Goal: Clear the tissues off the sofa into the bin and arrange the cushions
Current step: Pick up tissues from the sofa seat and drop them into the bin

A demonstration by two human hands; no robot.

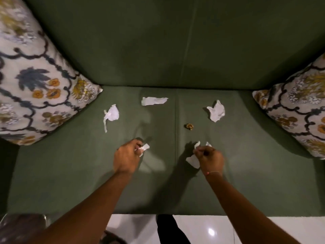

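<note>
On the green sofa seat (70,173), my left hand (125,156) pinches a small crumpled white tissue (144,148). To its right, my right hand (210,158) grips another white tissue (193,160) that sticks out above and below the fingers. Three more crumpled tissues lie farther back on the seat: one at the left (111,114), one in the middle (153,100), one at the right (216,111). A small gold-brown wrapper (189,126) lies between them. A floral cushion (35,81) leans in the left corner, another floral cushion (299,110) in the right corner.
The sofa backrest (175,41) rises behind the seat. White glossy floor (211,229) shows below the seat's front edge. A dark round container (21,226), partly hidden by my left arm, stands at the bottom left.
</note>
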